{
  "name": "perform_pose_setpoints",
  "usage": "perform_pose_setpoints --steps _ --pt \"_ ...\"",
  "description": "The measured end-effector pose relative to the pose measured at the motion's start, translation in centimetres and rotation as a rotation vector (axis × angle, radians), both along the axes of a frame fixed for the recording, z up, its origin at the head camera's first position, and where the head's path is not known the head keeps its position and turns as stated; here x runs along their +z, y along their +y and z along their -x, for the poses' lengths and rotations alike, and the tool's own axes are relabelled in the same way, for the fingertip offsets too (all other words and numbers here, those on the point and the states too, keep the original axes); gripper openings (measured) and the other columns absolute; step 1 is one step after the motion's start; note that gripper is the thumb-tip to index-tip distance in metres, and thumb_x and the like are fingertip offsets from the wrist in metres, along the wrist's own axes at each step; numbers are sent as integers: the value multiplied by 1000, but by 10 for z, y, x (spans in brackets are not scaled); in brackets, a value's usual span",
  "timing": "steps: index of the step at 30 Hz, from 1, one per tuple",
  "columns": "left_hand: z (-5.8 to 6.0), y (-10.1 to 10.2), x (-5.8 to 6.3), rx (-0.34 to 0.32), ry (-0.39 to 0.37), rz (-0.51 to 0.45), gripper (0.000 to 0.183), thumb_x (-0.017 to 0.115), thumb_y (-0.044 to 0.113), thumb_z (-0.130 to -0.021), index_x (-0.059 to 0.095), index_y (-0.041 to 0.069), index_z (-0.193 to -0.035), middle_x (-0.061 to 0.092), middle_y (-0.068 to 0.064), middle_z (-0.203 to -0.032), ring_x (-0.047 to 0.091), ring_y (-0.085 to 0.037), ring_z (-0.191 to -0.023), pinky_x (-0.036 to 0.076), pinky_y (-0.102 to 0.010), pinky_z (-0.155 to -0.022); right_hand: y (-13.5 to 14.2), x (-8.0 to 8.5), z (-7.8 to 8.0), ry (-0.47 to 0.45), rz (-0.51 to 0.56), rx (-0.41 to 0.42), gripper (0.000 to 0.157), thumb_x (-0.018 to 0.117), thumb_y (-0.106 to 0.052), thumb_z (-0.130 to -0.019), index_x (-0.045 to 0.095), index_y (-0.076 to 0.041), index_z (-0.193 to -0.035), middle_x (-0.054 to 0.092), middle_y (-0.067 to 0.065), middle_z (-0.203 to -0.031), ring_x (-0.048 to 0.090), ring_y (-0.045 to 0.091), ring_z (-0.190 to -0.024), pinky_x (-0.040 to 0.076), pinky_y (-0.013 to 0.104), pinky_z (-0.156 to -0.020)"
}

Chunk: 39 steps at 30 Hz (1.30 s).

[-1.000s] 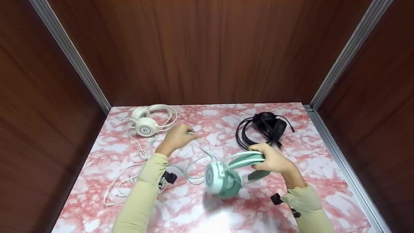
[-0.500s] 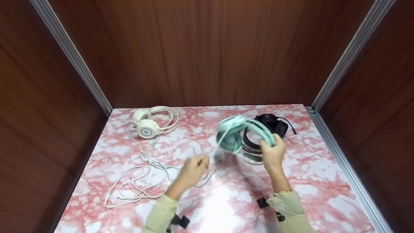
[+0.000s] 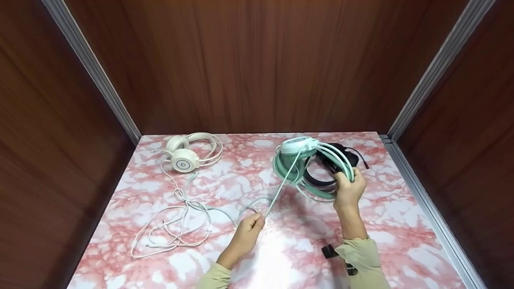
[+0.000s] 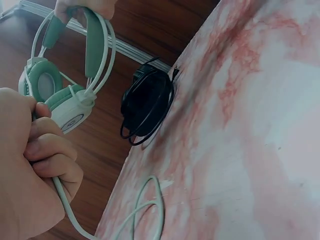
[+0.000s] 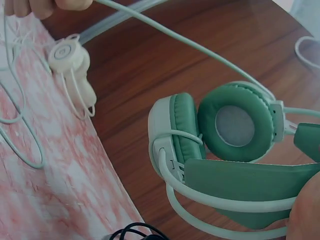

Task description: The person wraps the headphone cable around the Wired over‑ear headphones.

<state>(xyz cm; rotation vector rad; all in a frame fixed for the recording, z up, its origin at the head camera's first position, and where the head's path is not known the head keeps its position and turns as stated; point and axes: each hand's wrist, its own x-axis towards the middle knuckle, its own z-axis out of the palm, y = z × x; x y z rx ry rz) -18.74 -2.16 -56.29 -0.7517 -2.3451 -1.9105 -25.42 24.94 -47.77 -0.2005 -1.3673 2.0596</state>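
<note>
My right hand [image 3: 350, 189] grips the headband of a mint-green headset [image 3: 298, 147], held up above the table with its ear cups to the left. In the right wrist view, both green ear pads [image 5: 234, 122] face each other and a thin arm curves across one cup. The headset's pale green cable [image 3: 281, 185] runs taut from a cup down to my left hand [image 3: 247, 235], whose fingers curl round it. Below that hand the cable [image 4: 67, 207] leaves the fist and loops on the table.
A white headset [image 3: 184, 159] lies at the back left, with tangled white cable [image 3: 176, 224] in front of it. Behind the held headset, a black headset [image 3: 353, 157] lies at the back right. Brown wood-grain walls [image 3: 257, 68] enclose the pink marbled table [image 3: 160, 265].
The mint headset has been lifted and swung back and right, its cups now up high. My left hand has moved from the back left toward the front, drawing the cable taut.
</note>
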Motion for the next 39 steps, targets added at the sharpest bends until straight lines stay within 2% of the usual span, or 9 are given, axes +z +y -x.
perform_pose_setpoints --steps 4,10,16,20,24,28,31,34,39 --pt "-10 7 6 -47 -43 -108 34 39 3 -104 38 1 -70 34 8 -61 29 -2 -53 26 -18 -51 -4 -2 -2 74 78 123 20 45 17 -72 43 -3 -69 31 -4 -48 25 6 -39 18 20 -36" --pt "-8 23 -9 -170 -200 -236 33 33 6 -106 40 -12 -81 37 5 -61 32 -2 -51 28 -17 -47 -8 1 -3 199 219 379 22 40 17 -72 44 -5 -70 25 -4 -49 13 9 -44 9 24 -42" --pt "2 22 -14 -129 -264 -139 31 33 8 -106 45 -12 -86 38 2 -65 33 -7 -55 30 -20 -51 6 2 -5 388 400 862 28 30 17 -77 49 -2 -72 18 -2 -55 11 8 -45 8 20 -44" --pt "18 10 -17 -146 -182 59 30 38 14 -106 53 -5 -88 45 0 -72 41 -9 -64 37 -25 -61 12 2 -5 487 431 1173 24 27 16 -78 42 -2 -74 19 -1 -59 16 8 -45 14 18 -45" --pt "44 -6 -27 -110 -42 228 28 44 22 -105 60 6 -88 49 2 -75 46 -9 -70 42 -27 -68 16 4 -2 550 456 1373 21 31 14 -81 45 -2 -82 21 0 -62 20 7 -46 18 19 -47" --pt "64 -20 -27 -47 72 366 29 48 26 -104 60 9 -84 48 5 -69 42 -6 -61 40 -25 -60 23 6 -2 587 542 1481 27 36 10 -83 56 2 -99 24 -1 -64 23 6 -48 21 19 -49" --pt "76 -28 -26 -30 151 466 27 48 25 -104 58 9 -85 46 6 -67 40 -7 -58 39 -26 -58 28 8 -1 623 571 1532 21 39 8 -83 54 1 -95 27 -1 -64 25 6 -48 23 20 -49" --pt "87 -35 -25 -43 184 529 28 44 29 -105 58 9 -90 44 6 -68 42 -10 -60 41 -29 -61 32 10 -1 660 555 1599 13 40 7 -82 43 -5 -82 29 -1 -64 27 7 -49 24 20 -50" --pt "107 -48 -17 6 233 642 34 41 34 -105 59 10 -90 50 5 -71 48 -12 -65 45 -33 -64 38 15 -3 708 434 1702 13 42 6 -82 37 -4 -88 32 2 -65 29 9 -52 24 21 -50"
